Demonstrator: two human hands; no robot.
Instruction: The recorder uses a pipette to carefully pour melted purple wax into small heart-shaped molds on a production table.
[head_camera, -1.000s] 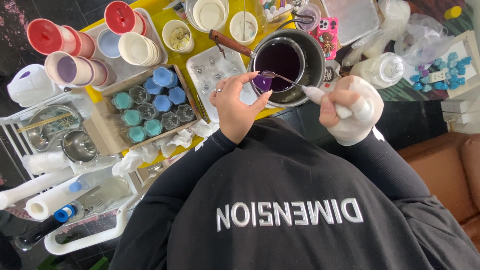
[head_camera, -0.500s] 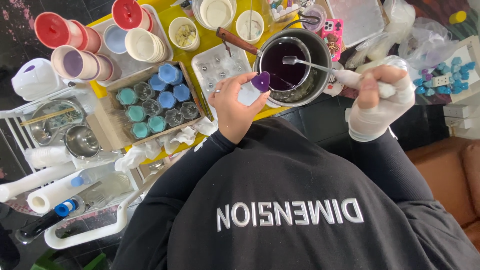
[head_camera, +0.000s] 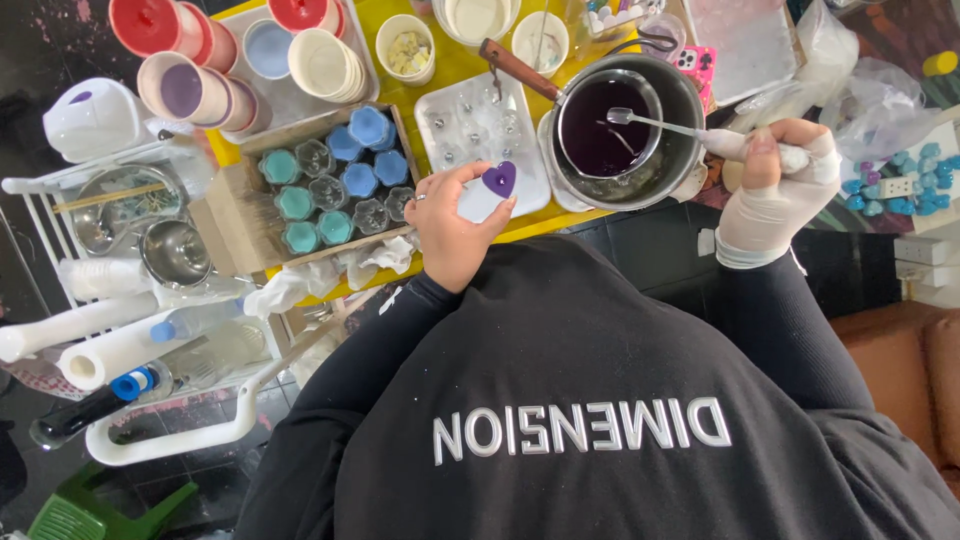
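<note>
Left hand (head_camera: 452, 232) gripped a heart mould (head_camera: 492, 190) at frame centre; gloved right hand (head_camera: 770, 190) clasped a spoon (head_camera: 660, 125) over the pot (head_camera: 640, 130)

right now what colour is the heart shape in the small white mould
Purple, seen in the head view: the heart-shaped fill in the small white mould.

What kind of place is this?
Probably a home candle-making bench: a pot of dark purple liquid with a spoon, a heart-shaped mould in the left hand, jars of blue and teal fill.
</note>
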